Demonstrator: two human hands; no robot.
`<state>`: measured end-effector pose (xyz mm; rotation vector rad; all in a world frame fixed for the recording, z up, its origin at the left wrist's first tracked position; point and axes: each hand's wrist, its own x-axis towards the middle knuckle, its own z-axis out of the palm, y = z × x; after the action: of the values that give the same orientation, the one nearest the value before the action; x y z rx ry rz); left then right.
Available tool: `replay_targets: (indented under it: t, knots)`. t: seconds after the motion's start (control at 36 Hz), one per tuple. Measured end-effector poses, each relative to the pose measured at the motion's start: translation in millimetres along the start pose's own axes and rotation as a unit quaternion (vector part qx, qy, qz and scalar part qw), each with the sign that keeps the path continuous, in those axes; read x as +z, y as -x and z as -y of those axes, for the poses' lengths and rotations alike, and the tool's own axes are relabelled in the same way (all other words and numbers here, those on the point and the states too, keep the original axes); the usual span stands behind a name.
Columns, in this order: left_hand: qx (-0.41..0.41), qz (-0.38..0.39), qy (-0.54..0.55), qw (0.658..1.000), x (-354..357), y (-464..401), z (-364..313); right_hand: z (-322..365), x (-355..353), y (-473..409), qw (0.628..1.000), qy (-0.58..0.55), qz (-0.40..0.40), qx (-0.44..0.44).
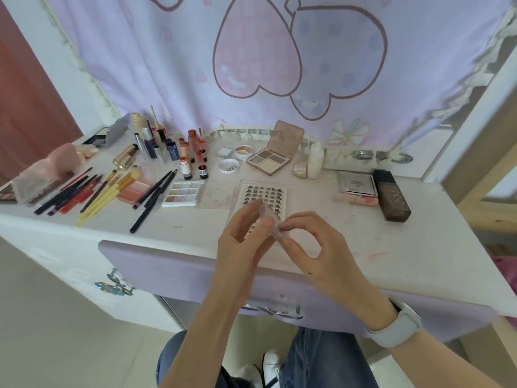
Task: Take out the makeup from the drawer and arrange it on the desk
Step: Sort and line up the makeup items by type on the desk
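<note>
Both my hands are raised over the front middle of the white desk [405, 247]. My left hand [240, 242] and my right hand [316, 245] pinch a small clear plastic piece [272, 224] between their fingertips. Just behind it lies a clear tray of false lashes [264, 194]. A lilac drawer front [173, 273] with a clear handle sits shut below the desk edge. Makeup lies spread over the desk: pencils and brushes [92, 197] at the left, lip products [193, 158] at the back, an open eyeshadow palette [275, 154] behind the lash tray.
A small white palette [183, 193] lies left of the lash tray. A dark foundation bottle [391, 196] and a compact box [356, 187] lie at the right. A heart-print curtain [251, 65] hangs behind the desk. A pink sponge holder [53, 166] sits far left.
</note>
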<state>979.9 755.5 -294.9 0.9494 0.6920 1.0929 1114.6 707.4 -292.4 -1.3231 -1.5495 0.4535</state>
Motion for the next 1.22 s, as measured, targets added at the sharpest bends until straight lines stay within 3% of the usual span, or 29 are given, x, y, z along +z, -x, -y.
replay_targets:
  t: [0.33,0.72,1.22]
  knots:
    - [0.035,-0.025,-0.059,0.997,-17,-1,-2,12,9,-17,0.992,0.082,0.085,-0.034]
    - [0.030,-0.087,-0.044,0.995,-42,-7,-14,28,40,-41,0.982,0.153,0.097,-0.049]
    - [-0.003,-0.143,-0.058,0.988,-93,-24,-49,46,104,-76,0.983,0.138,0.113,0.037]
